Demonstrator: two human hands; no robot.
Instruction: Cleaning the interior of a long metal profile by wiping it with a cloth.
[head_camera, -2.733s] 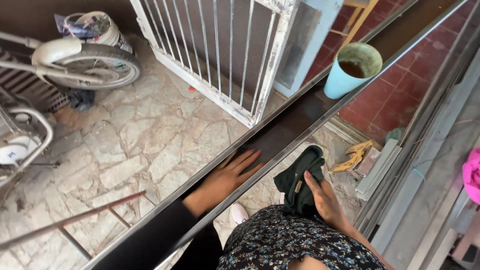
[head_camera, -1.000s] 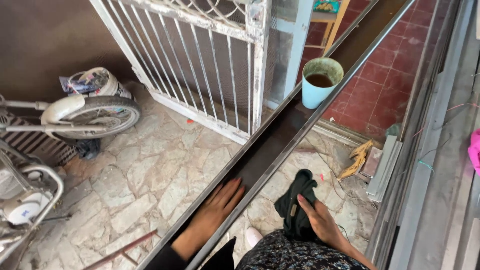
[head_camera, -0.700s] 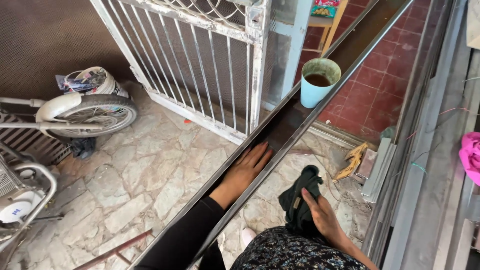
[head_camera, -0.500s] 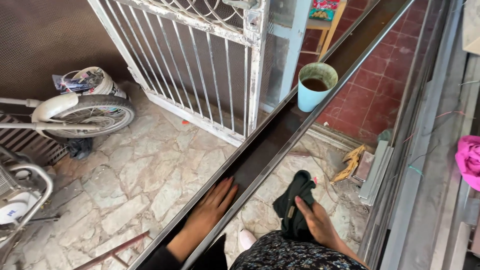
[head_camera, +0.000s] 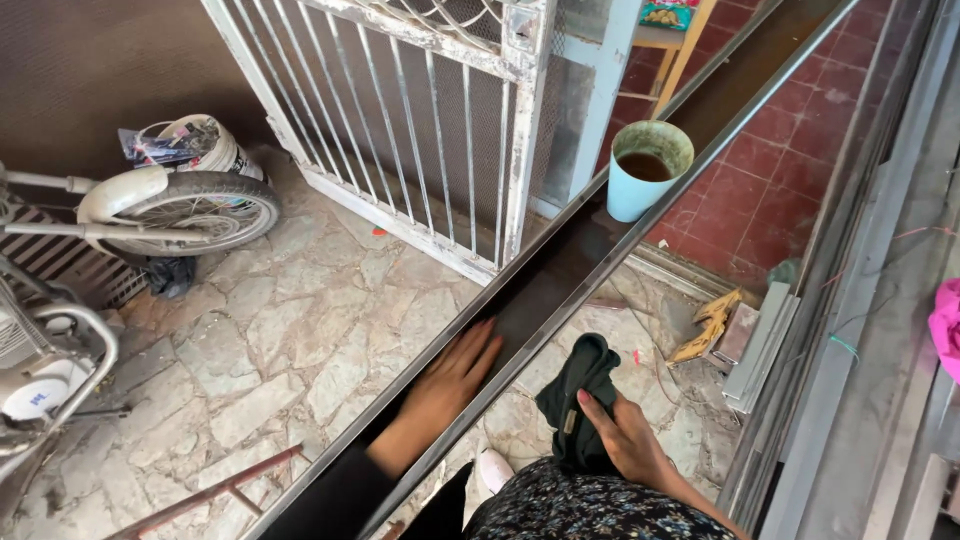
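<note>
A long dark metal channel (head_camera: 620, 230) runs diagonally from lower left to upper right. My left hand (head_camera: 450, 385) lies flat inside it, fingers spread and pointing up the channel, slightly blurred. To the right of the channel, my right hand (head_camera: 625, 440) grips a dark green cloth (head_camera: 575, 385) that hangs bunched below the channel's edge. A dark sleeve covers my left forearm, and patterned clothing shows at the bottom of the view.
A light blue bucket (head_camera: 645, 170) of brown liquid stands under the channel on red tiles. A white barred gate (head_camera: 440, 130) stands behind. A bicycle wheel (head_camera: 190, 210) is at left, metal profiles (head_camera: 850, 330) at right, and a pink cloth (head_camera: 945, 320) at the far right edge.
My left hand has been sliding back and forth along the inside of the channel and is now further up it than half a second ago. My right hand keeps hold of the cloth.
</note>
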